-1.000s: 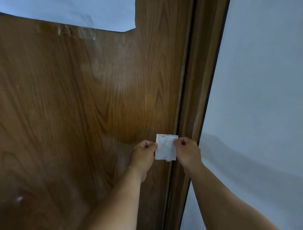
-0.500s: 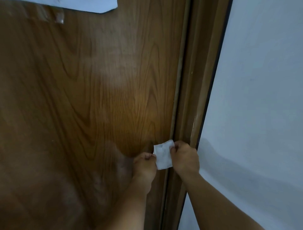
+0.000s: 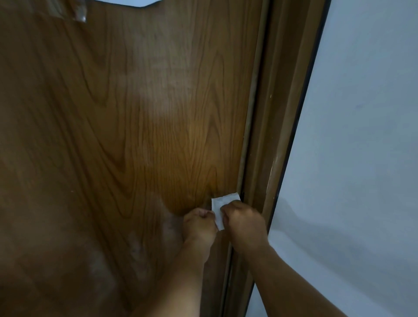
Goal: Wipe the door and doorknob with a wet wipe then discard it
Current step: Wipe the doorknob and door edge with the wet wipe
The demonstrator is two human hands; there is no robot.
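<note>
White, the wipe was pinched between both hands: the left hand held its left edge, the right hand its right. Since a second ago the hands had come closer and lower, near the door edge by the frame, so the wipe was folded smaller; no wiping had begun, and the knob was not visible

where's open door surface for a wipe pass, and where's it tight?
Free: the broad wood door panel left of and above the left hand, up to the taped white sheet at the top. Tight: the latch edge, where both hands pinch the white wipe, the right hand overlapping the door frame. No doorknob visible.
</note>
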